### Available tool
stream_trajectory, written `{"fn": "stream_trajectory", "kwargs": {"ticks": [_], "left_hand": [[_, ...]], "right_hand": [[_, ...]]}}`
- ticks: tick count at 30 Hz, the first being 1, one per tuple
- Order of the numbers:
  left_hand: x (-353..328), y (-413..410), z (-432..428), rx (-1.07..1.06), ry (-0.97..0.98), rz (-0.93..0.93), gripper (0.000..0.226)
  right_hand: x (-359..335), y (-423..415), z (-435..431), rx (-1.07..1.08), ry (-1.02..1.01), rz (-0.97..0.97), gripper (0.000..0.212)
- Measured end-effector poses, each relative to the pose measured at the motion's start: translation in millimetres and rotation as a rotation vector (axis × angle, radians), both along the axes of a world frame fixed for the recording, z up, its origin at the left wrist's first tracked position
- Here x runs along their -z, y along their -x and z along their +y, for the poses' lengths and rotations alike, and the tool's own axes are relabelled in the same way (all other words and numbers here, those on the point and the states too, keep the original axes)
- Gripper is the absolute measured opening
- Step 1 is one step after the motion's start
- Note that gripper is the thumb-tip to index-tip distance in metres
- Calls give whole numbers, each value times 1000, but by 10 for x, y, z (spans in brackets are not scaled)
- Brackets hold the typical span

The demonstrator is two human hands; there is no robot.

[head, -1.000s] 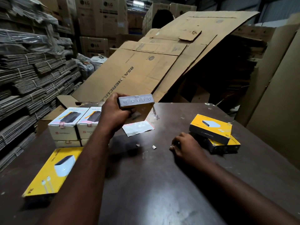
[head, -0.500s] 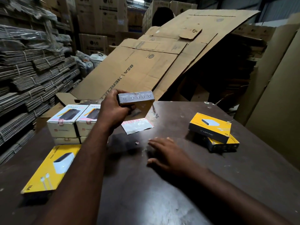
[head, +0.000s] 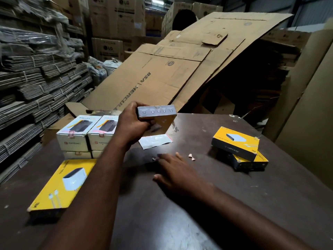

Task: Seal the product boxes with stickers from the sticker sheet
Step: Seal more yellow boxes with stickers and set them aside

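Head camera shows the person's left hand (head: 131, 127) gripping a product box (head: 158, 117), fingers curled round it, held above the bench (head: 234, 204) near its far edge (grey, icon-printed side facing the camera). Below it the white sticker sheet (head: 155, 141) lies flat on the bench. The right hand (head: 178, 175) rests open mid-bench, fingers straight and spread, holding nothing, with a small pale scrap (head: 191, 156) just beside its fingertips. White boxes (head: 86, 136) stand stacked by the left edge, and two yellow boxes (head: 236, 143) are stacked toward the right edge.

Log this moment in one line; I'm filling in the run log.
left hand: holds box off table | right hand: open, low over table | sticker sheet: lying on table
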State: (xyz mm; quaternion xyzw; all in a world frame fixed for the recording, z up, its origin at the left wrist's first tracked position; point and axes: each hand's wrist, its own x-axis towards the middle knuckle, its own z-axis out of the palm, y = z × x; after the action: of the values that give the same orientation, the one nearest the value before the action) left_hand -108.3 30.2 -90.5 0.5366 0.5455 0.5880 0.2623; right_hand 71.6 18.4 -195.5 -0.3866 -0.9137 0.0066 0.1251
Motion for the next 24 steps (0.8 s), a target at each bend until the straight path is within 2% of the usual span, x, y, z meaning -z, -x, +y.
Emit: {"fn": "stream_trajectory", "kwargs": {"ticks": [3, 6, 8, 10, 13, 15, 17, 20, 24], "left_hand": [[25, 0, 5, 12, -1, -4, 43], [40, 27, 19, 25, -17, -6, 44], [42, 48, 37, 31, -28, 4, 46], [38, 48, 43, 41, -31, 5, 47], [48, 22, 33, 65, -18, -5, 46], [57, 14, 33, 66, -27, -2, 46], [63, 20, 33, 55, -42, 8, 47], [80, 44, 37, 44, -51, 16, 47], [97, 41, 19, 63, -69, 16, 48]], "right_hand": [[-1, 235, 17, -96, 109, -58, 70], [10, 279, 67, 19, 57, -170, 85], [2, 195, 98, 142, -9, -244, 103], [-7, 96, 105, 230, -68, -256, 112], [26, 87, 102, 210, -131, -163, 97], [38, 139, 87, 59, -53, -58, 89], [29, 204, 68, -31, 30, -55, 83], [-9, 278, 72, 50, 43, -143, 70], [-23, 367, 17, 154, -19, -227, 74]]}}
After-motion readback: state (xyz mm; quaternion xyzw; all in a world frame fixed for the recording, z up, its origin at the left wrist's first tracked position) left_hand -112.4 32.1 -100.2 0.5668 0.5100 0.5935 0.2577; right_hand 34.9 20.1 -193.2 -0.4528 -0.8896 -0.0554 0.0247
